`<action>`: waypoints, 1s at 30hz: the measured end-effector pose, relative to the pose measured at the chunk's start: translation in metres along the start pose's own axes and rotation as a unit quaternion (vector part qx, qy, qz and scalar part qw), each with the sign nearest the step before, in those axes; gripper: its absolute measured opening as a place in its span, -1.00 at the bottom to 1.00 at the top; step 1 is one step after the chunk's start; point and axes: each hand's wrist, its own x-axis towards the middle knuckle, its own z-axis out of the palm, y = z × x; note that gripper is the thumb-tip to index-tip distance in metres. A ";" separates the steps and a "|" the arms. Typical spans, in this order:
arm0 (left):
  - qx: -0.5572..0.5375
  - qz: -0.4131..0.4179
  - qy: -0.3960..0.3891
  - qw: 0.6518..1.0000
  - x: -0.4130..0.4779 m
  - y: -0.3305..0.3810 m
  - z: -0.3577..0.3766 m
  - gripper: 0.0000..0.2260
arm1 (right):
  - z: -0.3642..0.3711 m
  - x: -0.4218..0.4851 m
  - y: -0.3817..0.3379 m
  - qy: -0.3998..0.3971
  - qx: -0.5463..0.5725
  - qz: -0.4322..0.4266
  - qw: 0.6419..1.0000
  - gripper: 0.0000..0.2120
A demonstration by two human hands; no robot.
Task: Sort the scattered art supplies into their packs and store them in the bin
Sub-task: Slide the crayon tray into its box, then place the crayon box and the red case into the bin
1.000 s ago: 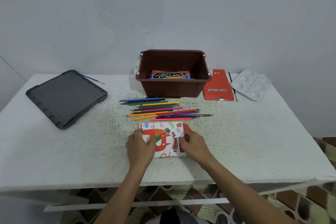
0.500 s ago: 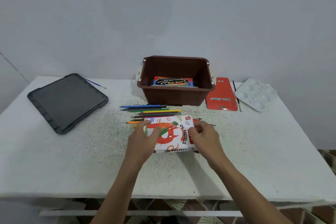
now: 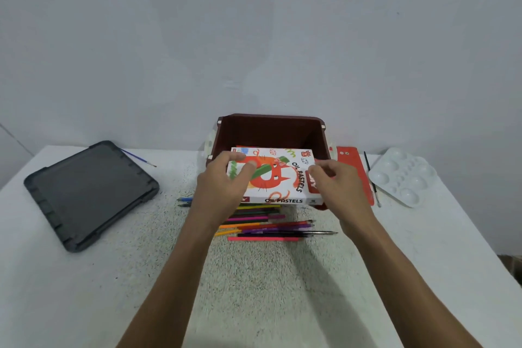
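Risks first, from the left. The left hand [image 3: 223, 186] curls its fingers round the left end of the white cardboard oil-pastels box with the orange cat [image 3: 278, 178], thumb on top. The right hand [image 3: 336, 186] pinches the right end. The box is thus held clear of the table, over the near wall of the dark brown plastic bin [image 3: 271, 128], at twelve o'clock from the loose coloured pencils [image 3: 260, 223]. Lowered too soon, its near edge could, I judge, catch that wall and tip the box. A loose end flap (I cannot tell whether it is shut) could spill pastels. Both forearms also cross above the pencils, so a dropped wrist could roll them toward six o'clock.

Counted:
- one dark grey plastic lid [image 3: 90, 192] at nine o'clock of the pencils
- one blue-handled paintbrush [image 3: 138, 157] at its far edge
- two hands, one box and one bin
- roughly a dozen pencils, too overlapped for an exact figure, with one thin black paintbrush [image 3: 316, 232] among them
- one flat red pack [image 3: 354, 159] at two o'clock
- one slim dark brush [image 3: 370, 175] just beside it
- one white plastic paint palette [image 3: 404, 175] farthest right
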 end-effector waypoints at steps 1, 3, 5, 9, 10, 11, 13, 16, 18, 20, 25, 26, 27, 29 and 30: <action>0.005 0.004 0.000 1.000 0.011 0.000 0.001 -0.80 | 0.001 0.009 -0.003 -0.004 -0.003 -0.002 1.000 -0.89; 0.020 0.001 -0.006 1.000 0.036 0.000 0.004 -0.80 | 0.005 0.029 -0.006 -0.009 -0.001 0.003 1.000 -0.85; 0.039 -0.008 -0.014 0.999 0.060 0.000 0.008 -0.79 | 0.010 0.050 -0.007 -0.010 -0.008 0.015 1.000 -0.76; 0.089 -0.013 -0.036 0.995 0.106 -0.010 0.025 -0.73 | 0.026 0.092 0.000 -0.003 -0.092 -0.004 0.996 -0.62; 0.101 -0.020 -0.044 0.994 0.116 -0.016 0.029 -0.71 | 0.029 0.100 0.002 -0.003 -0.111 -0.008 0.994 -0.62; 0.112 -0.028 -0.054 0.992 0.125 -0.021 0.034 -0.71 | 0.033 0.107 0.004 -0.004 -0.126 -0.012 0.992 -0.62; 0.127 -0.041 -0.075 0.988 0.142 -0.033 0.045 -0.70 | 0.040 0.125 0.012 -0.008 -0.156 -0.009 0.988 -0.62; 0.141 -0.048 -0.100 0.984 0.158 -0.048 0.057 -0.70 | 0.049 0.143 0.023 -0.032 -0.179 0.009 0.983 -0.61; 0.153 -0.054 -0.112 0.980 0.170 -0.057 0.064 -0.71 | 0.052 0.153 0.029 -0.059 -0.205 0.018 0.977 -0.62; 0.167 -0.065 -0.126 0.976 0.179 -0.061 0.069 -0.71 | 0.055 0.161 0.034 -0.080 -0.225 0.017 0.971 -0.62; 0.207 -0.071 -0.141 0.966 0.187 -0.070 0.078 -0.61 | 0.059 0.168 0.047 -0.110 -0.231 0.021 0.966 -0.60; 0.219 -0.068 -0.141 0.963 0.187 -0.071 0.079 -0.58 | 0.059 0.168 0.049 -0.111 -0.235 0.020 0.965 -0.59; 0.233 -0.064 -0.142 0.960 0.187 -0.072 0.079 -0.56 | 0.059 0.169 0.050 -0.113 -0.240 0.019 0.964 -0.60; 0.264 -0.049 -0.145 0.952 0.186 -0.073 0.080 -0.54 | 0.060 0.170 0.050 -0.116 -0.251 0.017 0.961 -0.60; 0.276 -0.043 -0.146 0.949 0.186 -0.073 0.079 -0.54 | 0.061 0.171 0.050 -0.118 -0.260 0.015 0.958 -0.60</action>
